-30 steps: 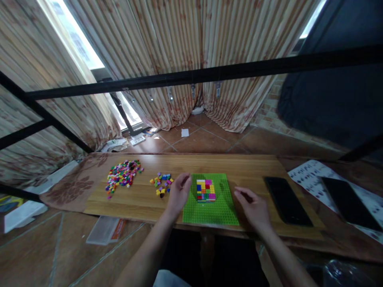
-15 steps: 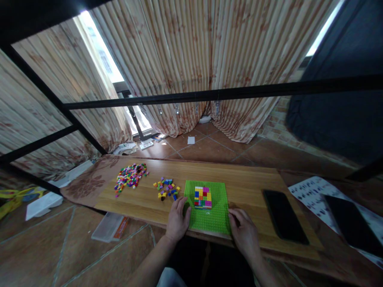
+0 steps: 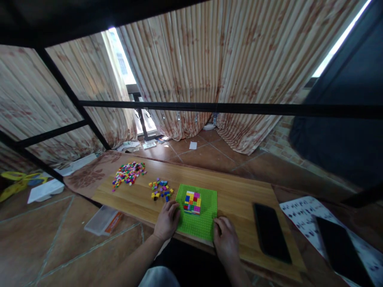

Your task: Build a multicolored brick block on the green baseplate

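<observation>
Green plastic, by its look, makes the studded baseplate light and fairly stiff, likely to slide easily on the wooden table; its bare side edges give the safest hold. Your left hand is at its left edge and your right hand at its right edge, so it lies between them. Both hands are half closed, fingers curled in; you cannot tell whether either pinches the rim. Well right of the baseplate lies a dark phone. On the baseplate, slightly beyond its middle, sits the multicoloured brick block, probably rigid but apt to split at its joints if pried, so take it low by opposite sides. Left of the baseplate are scattered bricks, and farther off that way, the brick pile.
</observation>
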### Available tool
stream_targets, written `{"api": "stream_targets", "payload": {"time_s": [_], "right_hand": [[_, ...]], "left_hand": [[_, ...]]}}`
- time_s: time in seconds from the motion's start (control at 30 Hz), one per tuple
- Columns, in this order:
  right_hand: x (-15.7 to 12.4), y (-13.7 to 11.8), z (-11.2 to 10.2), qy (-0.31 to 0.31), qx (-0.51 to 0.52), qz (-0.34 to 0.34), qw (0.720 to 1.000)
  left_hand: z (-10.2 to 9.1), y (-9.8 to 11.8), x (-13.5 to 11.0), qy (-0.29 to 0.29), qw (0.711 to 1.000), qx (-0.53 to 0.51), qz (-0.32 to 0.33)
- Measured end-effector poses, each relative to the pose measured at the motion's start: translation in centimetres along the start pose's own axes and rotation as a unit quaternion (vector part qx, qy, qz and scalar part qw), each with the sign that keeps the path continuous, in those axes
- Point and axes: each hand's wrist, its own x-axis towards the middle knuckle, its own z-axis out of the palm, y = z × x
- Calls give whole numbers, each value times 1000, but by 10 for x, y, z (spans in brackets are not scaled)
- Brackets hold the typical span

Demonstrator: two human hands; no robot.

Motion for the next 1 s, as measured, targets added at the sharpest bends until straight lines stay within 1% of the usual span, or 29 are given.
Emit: {"api": "stream_targets", "payload": {"time_s": [0.23, 0.43, 0.6, 0.73, 0.87, 1.0], "right_hand": [[-4, 4, 2, 4, -21, -15, 1000], [-4, 9, -1, -10, -13, -23, 1000], [-3, 9, -4, -19, -18, -17, 999], [-4, 9, -4, -25, -27, -24, 999], [-5, 10, -4, -23, -37, -27, 999], [-5, 12, -3, -20, -43, -26, 999]], "left_hand": [[-1, 2, -1, -15, 1000, -3, -14], [-2, 4, -1, -19, 1000, -8, -22], [-1, 5, -2, -30, 999, -12, -27], [-1, 4, -3, -28, 999, -17, -29], [1, 3, -3, -24, 999, -38, -24], [0, 0, -3, -19, 996, -85, -32]]}}
